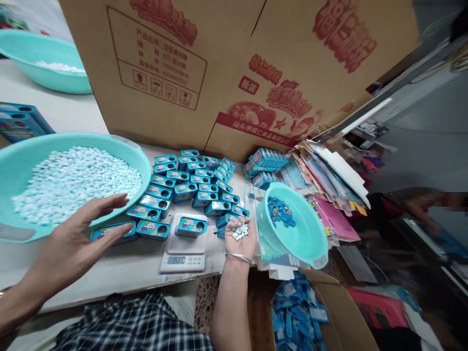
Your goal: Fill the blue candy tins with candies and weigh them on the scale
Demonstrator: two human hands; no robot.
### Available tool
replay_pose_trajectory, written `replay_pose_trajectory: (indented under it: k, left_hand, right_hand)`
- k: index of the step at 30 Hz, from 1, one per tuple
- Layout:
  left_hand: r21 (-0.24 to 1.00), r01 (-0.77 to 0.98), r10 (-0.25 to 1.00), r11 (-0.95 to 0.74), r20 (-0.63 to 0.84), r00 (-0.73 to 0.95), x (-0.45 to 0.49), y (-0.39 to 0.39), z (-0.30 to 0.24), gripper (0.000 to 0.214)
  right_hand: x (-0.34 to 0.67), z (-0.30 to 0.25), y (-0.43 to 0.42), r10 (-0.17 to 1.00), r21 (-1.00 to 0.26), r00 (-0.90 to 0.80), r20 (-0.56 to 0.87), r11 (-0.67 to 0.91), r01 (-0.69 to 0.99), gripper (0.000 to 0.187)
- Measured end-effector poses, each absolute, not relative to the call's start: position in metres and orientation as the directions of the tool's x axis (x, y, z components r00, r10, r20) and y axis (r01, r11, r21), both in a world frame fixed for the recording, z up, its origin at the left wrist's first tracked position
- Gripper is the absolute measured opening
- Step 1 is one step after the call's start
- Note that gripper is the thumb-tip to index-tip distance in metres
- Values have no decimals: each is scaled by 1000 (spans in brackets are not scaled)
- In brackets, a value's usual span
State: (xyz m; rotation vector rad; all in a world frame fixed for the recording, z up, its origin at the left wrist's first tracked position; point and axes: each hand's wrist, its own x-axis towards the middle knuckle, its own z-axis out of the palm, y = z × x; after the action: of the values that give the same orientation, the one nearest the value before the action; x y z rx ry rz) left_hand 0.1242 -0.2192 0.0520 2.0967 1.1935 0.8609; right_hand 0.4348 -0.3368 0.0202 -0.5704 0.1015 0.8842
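Observation:
My left hand (75, 239) is open, thumb and fingers spread, at the front rim of a turquoise basin (144, 161) of small pale candies (76, 183). Its thumb passes across a blue tin (126, 233); whether they touch I cannot tell. My right hand (239, 246) is palm up with fingers curled, holding a small heap of pale candies (240, 232). Between my hands, a blue tin with a round dark hole (190, 225) rests on a white digital scale (183, 261). Several similar tins (185, 192) stand in rows behind the scale.
A turquoise basin (310, 234) with round blue lids (280, 212) stands to the right. Behind the tins rises a large cardboard box (226, 73). Flat packaging (325, 170) is stacked at right. Below, a carton holds blue packs (298, 312). Another person's arm (413, 209) shows far right.

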Motion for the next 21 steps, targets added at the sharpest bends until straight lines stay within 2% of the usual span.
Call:
replay_pose_trajectory:
  k: [6,10,17,21]
  left_hand:
    - [764,398,818,-507,281,503,134,-219,41,56]
    - [730,374,748,-572,276,603,143,-222,35,48]
    - [538,278,532,-796,401,746,195,-228,50,30]
    - [423,197,375,-884,390,841,243,-232,67,23]
  right_hand:
    - [427,26,-326,711,-441,623,-325,469,-765,16]
    - [421,30,-321,746,-410,589,-309,454,-791,19]
    - [403,39,-304,711,-285,550,-438,470,-835,27]
    - [389,43,-295,705,-241,491,-512,432,-869,30]
